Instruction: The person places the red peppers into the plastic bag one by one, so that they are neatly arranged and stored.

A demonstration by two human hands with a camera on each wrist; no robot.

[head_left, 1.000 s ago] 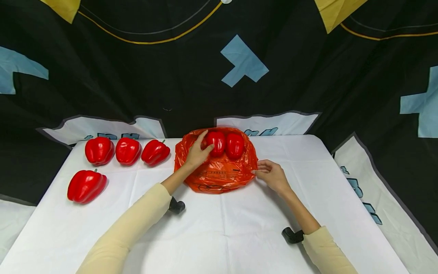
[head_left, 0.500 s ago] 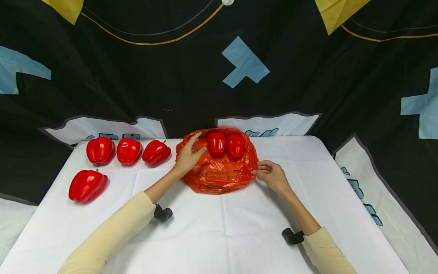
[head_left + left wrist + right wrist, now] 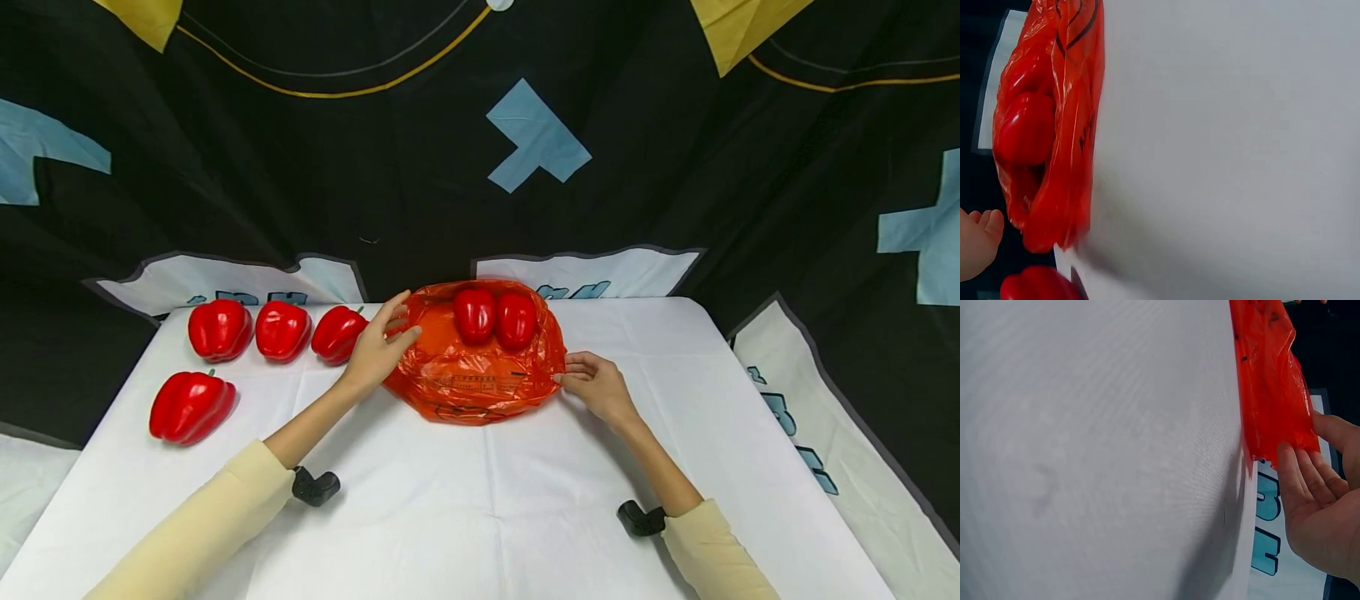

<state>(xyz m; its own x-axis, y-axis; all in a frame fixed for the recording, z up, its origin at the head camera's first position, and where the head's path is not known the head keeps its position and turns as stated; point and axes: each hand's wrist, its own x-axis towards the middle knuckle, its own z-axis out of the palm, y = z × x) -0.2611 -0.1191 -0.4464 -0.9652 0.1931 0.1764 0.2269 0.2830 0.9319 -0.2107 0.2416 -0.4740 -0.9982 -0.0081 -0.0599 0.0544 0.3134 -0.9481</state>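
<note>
An orange-red plastic bag lies spread open on the white table with two red bell peppers side by side in it. My right hand pinches the bag's right edge; the right wrist view has its thumb on one side of the plastic and the fingers on the other. At the bag's left side my left hand is held with fingers relaxed and nothing in them. Partly behind it sits another bell pepper. In the left wrist view, that hand appears just off the bag.
Two more bell peppers stand in the back row at the left, and a single bell pepper lies nearer the front. A black patterned cloth hangs behind the white table.
My left hand has come away from the peppers in the bag and moved left, past the bag's left rim. The right hand has stayed at the bag's edge.
</note>
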